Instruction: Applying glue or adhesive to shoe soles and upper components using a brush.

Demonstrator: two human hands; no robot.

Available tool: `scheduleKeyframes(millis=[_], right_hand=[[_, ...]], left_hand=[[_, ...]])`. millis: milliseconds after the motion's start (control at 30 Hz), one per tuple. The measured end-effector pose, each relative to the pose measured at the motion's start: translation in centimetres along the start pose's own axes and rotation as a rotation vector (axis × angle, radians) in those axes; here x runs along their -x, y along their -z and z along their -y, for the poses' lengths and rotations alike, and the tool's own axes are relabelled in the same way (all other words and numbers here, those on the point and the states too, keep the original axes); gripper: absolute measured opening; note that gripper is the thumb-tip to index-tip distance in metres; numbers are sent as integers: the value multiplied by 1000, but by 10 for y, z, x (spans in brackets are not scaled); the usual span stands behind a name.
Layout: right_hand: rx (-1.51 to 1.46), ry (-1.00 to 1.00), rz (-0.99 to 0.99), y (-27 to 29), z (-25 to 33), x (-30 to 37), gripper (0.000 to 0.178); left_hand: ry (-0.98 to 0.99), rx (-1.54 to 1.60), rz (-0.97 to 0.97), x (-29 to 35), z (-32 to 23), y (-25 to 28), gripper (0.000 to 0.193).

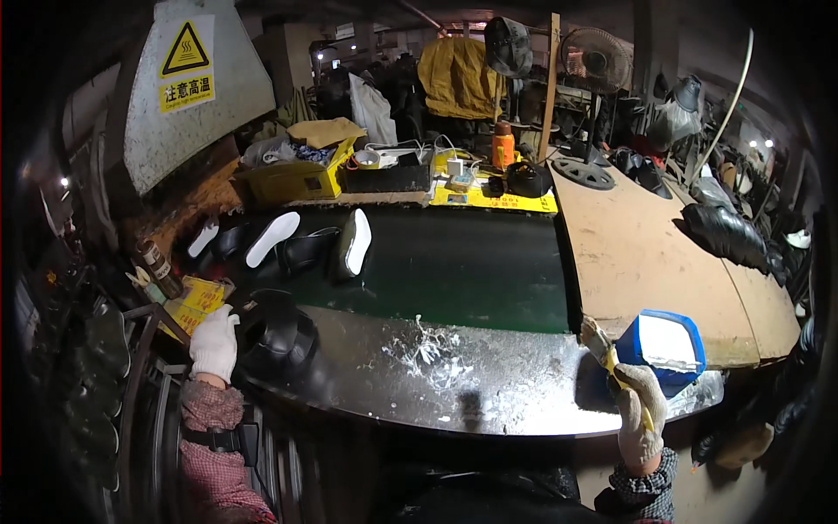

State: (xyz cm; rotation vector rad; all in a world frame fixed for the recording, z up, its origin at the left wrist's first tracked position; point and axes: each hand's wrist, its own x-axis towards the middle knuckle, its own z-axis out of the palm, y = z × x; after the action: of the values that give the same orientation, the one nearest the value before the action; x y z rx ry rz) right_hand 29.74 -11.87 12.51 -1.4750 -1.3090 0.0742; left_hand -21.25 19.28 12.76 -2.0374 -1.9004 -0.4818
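My right hand (640,415), in a white knit glove, is closed round the yellow handle of a flat brush (598,339). Its bristle end points up and left, beside a blue tub (704,336) of white paste or glue. On the left, my gloved left hand (214,345) has its fingers loosely stretched and holds nothing I can see. Just right of it, a black shoe (292,336) rests at the metal bench's left end. Farther back, a shoe with a white sole (355,244) lies on its side on the dark green belt (454,271), with more black shoe parts and white soles leftward.
White smears mark the metal bench top (515,384). Behind the belt stand a yellow crate (288,182), a black box (384,179) and an orange bottle (503,147). A brown board (655,253) extends at right. A metal rack (131,375) borders my left arm.
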Motion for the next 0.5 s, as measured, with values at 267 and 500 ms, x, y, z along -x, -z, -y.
scheduleKeyframes(millis=[267, 500], right_hand=[[85, -40, -53, 46, -29, 17, 19], [130, -121, -389, 125, -56, -40, 22]], left_hand=[[-93, 910, -538, 39, -20, 31, 39], [582, 1648, 288, 113, -131, 43, 32]])
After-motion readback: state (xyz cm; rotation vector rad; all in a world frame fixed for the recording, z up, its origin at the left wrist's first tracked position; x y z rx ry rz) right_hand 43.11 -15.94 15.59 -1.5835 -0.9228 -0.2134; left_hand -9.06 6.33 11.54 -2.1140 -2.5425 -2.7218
